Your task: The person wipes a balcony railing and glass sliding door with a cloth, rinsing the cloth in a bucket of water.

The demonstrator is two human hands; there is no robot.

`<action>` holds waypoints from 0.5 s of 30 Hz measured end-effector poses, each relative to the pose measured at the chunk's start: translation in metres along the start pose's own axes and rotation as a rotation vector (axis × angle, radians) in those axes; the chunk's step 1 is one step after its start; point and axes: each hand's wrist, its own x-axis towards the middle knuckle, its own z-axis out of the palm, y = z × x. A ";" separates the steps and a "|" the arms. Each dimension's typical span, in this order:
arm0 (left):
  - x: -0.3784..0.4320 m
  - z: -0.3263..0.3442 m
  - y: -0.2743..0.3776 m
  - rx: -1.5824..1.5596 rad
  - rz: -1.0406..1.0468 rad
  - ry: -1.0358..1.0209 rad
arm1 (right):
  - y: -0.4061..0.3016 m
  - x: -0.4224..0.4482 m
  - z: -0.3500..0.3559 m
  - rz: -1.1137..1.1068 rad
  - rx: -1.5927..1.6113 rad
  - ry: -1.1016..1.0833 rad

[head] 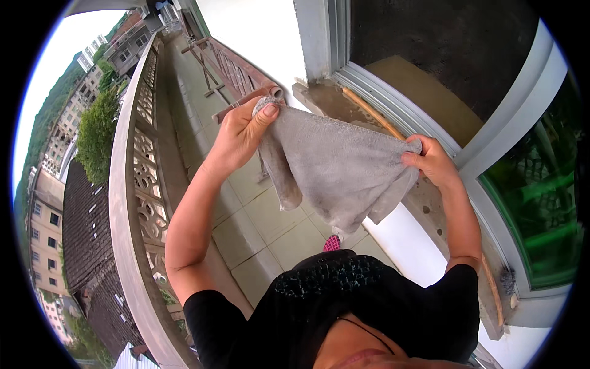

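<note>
A grey cloth [341, 161] hangs stretched between my two hands, above the tiled balcony floor. My left hand [244, 131] pinches its upper left corner between thumb and fingers. At the upper right corner, my right hand [431, 161] grips the fabric the same way. The lower part of the cloth droops in loose folds. Close beyond my right hand, a wooden stick [371, 110] lies on the window ledge [322, 99], its near end hidden behind the cloth and hand.
A concrete balustrade [122, 184] with patterned openings runs along the left. Wooden racks [235, 74] lean against the white wall ahead. On the right, a sliding window [488, 170] stands partly open above the damp ledge. A second stick [492, 290] lies farther back along it.
</note>
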 end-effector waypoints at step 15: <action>0.263 0.018 -0.051 -0.447 -0.117 -0.140 | 0.001 0.177 0.056 -0.271 -0.066 -0.191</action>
